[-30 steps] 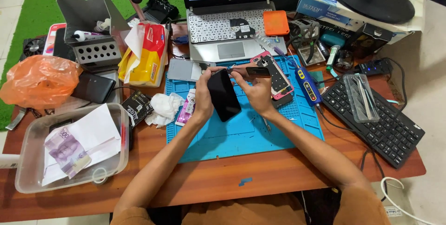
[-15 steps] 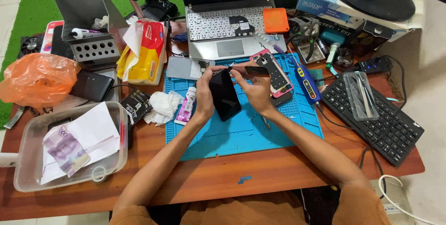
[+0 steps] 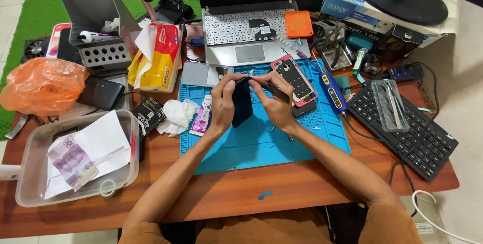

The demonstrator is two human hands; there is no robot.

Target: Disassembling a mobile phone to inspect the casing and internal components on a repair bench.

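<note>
My left hand (image 3: 223, 104) and my right hand (image 3: 272, 103) together hold a dark phone (image 3: 242, 104) upright above the blue work mat (image 3: 261, 138), thumbs meeting at its top edge. The phone is turned nearly edge-on between my palms. Just right of my right hand lies an opened phone in a pink case (image 3: 294, 79), its insides showing, with a black part beside it. A blue electric screwdriver (image 3: 332, 91) rests on the mat's right edge.
An open laptop (image 3: 246, 32) stands behind the mat. A black keyboard (image 3: 407, 128) sits at right, a clear plastic tub (image 3: 75, 158) with papers and a banknote at left, next to an orange bag (image 3: 43, 84) and a grey tool holder (image 3: 98, 32). White tissue (image 3: 173, 115) lies left of the mat.
The phone has been rotated from screen-facing to nearly edge-on between my hands. Both hands stay over the mat.
</note>
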